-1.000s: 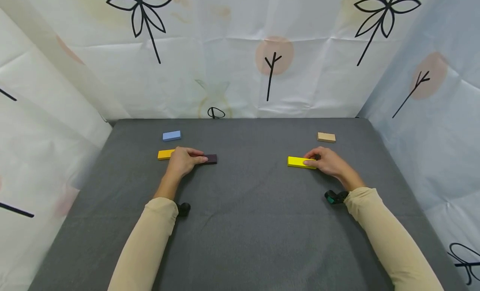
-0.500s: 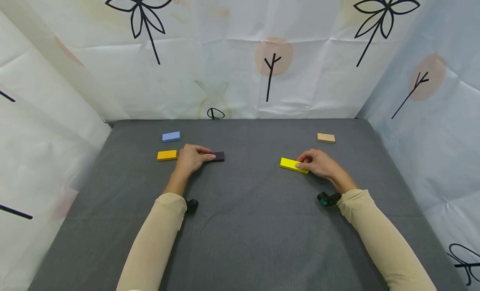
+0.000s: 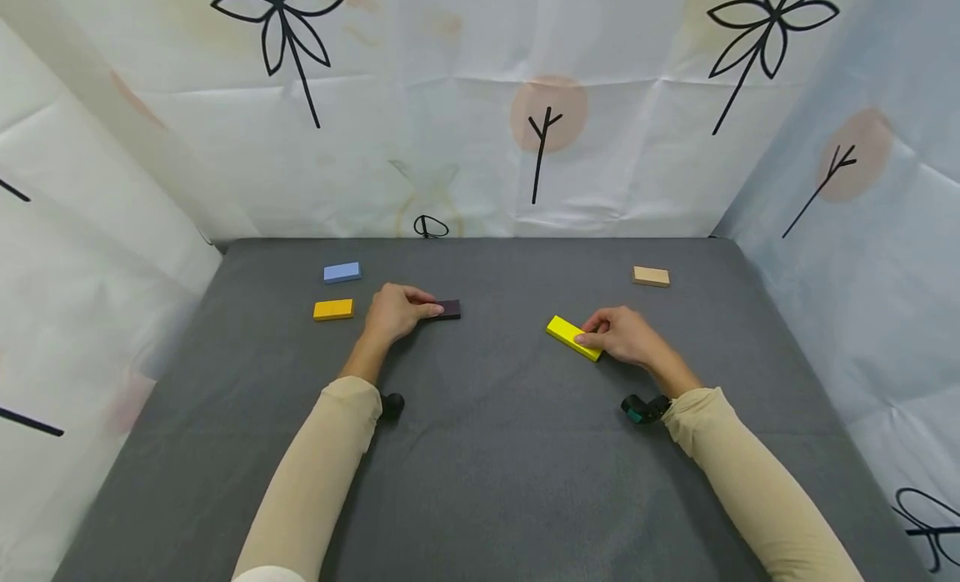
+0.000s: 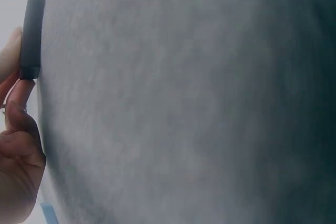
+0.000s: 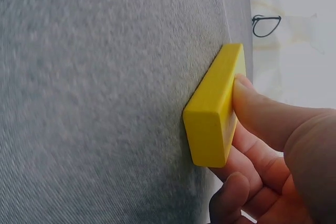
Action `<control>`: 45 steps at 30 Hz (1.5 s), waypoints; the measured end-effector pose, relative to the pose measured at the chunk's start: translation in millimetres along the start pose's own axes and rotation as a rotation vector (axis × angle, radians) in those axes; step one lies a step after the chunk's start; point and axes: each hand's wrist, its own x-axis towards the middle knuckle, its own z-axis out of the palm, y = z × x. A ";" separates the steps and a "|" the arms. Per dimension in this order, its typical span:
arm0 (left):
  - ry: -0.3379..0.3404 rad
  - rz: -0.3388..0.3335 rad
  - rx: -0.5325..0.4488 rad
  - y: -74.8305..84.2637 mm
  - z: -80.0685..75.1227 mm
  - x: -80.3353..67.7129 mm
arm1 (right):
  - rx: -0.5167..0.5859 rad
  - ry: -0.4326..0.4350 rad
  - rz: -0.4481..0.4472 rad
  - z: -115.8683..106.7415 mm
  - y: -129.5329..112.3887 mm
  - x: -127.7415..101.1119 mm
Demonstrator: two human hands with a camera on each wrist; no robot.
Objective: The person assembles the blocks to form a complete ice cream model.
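Observation:
On the grey mat [image 3: 487, 449], my left hand [image 3: 426, 306] grips a dark maroon block [image 3: 451, 308] by its left end; the block lies flat. In the left wrist view the dark block [image 4: 32, 34] shows edge-on above my fingers [image 4: 16, 129]. My right hand [image 3: 589, 335] pinches the right end of a yellow block [image 3: 571, 337], which lies angled on the mat. In the right wrist view my thumb and fingers [image 5: 262, 116] clasp the yellow block [image 5: 214, 109] from its top and far side.
An orange block [image 3: 333, 308] and a blue block [image 3: 342, 272] lie at the back left, and a tan block [image 3: 651, 276] at the back right. Paper walls with drawn flowers enclose the mat on three sides. Between my hands lies bare mat.
Both hands have drawn their blocks toward the middle. The maroon block went right, away from the orange one. The yellow block went left and turned to a slant.

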 end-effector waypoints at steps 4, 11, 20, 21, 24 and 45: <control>-0.007 0.024 -0.008 1.9 3.9 1.9 | 0.005 -0.004 0.009 4.2 -3.5 -0.8; -0.015 0.030 -0.014 10.8 12.5 4.8 | 0.002 -0.007 0.014 11.0 -9.1 -0.3; 0.009 0.021 0.012 23.4 23.5 7.0 | 0.000 0.017 0.035 21.5 -21.1 -4.3; 0.012 0.015 0.015 24.5 24.8 7.1 | 0.001 0.016 0.032 22.9 -22.5 -4.5; 0.021 0.008 0.025 28.2 28.0 7.0 | 0.011 0.010 0.022 26.8 -27.1 -5.7; 0.030 0.026 0.070 52.1 47.3 8.2 | 0.129 -0.054 0.022 50.8 -55.1 -10.4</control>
